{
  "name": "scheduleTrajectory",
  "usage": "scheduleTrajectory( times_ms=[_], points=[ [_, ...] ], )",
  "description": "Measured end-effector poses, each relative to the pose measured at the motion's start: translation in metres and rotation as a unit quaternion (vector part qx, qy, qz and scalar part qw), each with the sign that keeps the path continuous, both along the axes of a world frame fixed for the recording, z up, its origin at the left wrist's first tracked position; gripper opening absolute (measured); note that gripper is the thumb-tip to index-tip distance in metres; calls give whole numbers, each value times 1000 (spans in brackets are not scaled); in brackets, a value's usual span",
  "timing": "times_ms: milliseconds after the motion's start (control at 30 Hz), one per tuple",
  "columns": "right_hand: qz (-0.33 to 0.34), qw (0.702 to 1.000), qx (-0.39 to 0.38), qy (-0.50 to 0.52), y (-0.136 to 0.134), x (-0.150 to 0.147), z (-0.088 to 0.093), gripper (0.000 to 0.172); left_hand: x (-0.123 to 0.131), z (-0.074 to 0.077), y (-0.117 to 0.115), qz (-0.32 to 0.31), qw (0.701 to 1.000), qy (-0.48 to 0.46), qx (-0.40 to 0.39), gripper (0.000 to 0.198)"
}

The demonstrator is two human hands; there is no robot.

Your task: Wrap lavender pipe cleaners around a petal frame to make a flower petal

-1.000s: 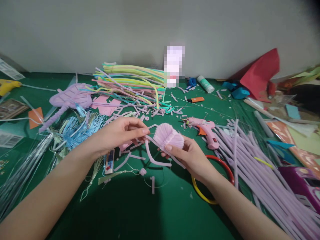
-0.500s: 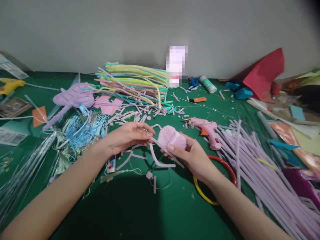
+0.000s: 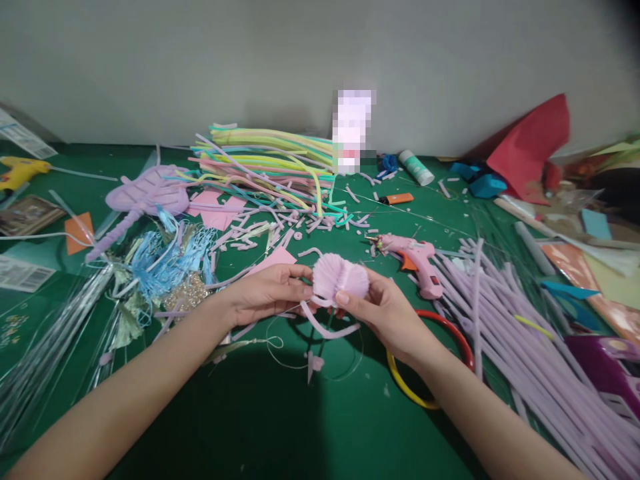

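Note:
A fluffy pale pink piece wound from pipe cleaner [image 3: 341, 277] is held above the green table [image 3: 280, 413]. My right hand [image 3: 387, 313] grips its right side, thumb pressed on its front. My left hand [image 3: 273, 292] pinches its left edge with closed fingers. A loose pink pipe cleaner tail [image 3: 325, 325] curls down from the piece between both hands. A thin wire loop [image 3: 280, 347] lies on the table just under them.
A pink glue gun [image 3: 417, 260] lies right of my hands, a red and yellow ring [image 3: 405, 387] under my right wrist. Lilac pipe cleaners [image 3: 520, 340] fan out at right, coloured ones [image 3: 265, 167] behind. Blue tassels [image 3: 165, 253], a lilac leaf shape [image 3: 145, 197] and cut scraps lie at left.
My left hand has moved right and closed onto the pink piece's left edge. The piece sits a little lower and its tail has curled under it.

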State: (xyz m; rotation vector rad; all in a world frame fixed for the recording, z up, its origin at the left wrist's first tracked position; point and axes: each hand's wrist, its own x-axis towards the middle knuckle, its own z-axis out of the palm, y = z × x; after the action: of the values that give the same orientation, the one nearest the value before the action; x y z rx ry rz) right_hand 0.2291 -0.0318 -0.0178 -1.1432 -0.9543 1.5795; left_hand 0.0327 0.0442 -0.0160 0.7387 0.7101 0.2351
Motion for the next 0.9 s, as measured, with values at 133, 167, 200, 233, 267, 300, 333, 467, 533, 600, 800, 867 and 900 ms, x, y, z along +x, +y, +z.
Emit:
scheduleTrajectory(
  times_ms=[133, 167, 200, 233, 267, 300, 333, 467, 533, 600, 800, 867, 900],
  points=[
    [4, 1000, -1, 13, 0, 1, -1, 33, 4, -7, -6, 40, 998, -41, -31, 51],
    [4, 1000, -2, 14, -1, 1, -1, 33, 5, -9, -7, 48, 997, -43, -40, 51],
    [5, 1000, -3, 15, -1, 0, -1, 33, 5, -9, -9, 55, 997, -41, -45, 51],
    [6, 1000, -4, 17, -1, 0, -1, 32, 6, -10, -10, 60, 996, -35, -47, 51],
    [6, 1000, -4, 19, -1, 0, -1, 32, 6, -10, -11, 64, 997, -25, -46, 50],
    [5, 1000, -3, 20, -1, 0, -1, 32, 6, -9, -12, 68, 997, -12, -38, 49],
    [4, 1000, -2, 20, 0, 0, -1, 32, 5, -8, -12, 74, 997, 4, -24, 48],
    [-12, 1000, -7, -1, 0, -1, -2, 34, 4, -1, -12, 103, 992, 57, 36, 40],
    [-22, 1000, -14, -15, 1, -1, -2, 34, 4, 3, -12, 115, 989, 74, 58, 35],
    [-31, 999, -19, -26, 1, -2, -2, 35, 4, 8, -12, 116, 986, 96, 79, 36],
    [-28, 999, -25, -32, 1, -4, 0, 35, 3, 23, -13, -18, 982, 124, 143, 31],
    [-31, 999, -25, -33, 1, -4, 0, 35, 2, 25, -14, -41, 984, 113, 131, 30],
    [-32, 999, -25, -33, 1, -4, -1, 35, 2, 25, -15, -41, 985, 112, 126, 31]
  ],
)
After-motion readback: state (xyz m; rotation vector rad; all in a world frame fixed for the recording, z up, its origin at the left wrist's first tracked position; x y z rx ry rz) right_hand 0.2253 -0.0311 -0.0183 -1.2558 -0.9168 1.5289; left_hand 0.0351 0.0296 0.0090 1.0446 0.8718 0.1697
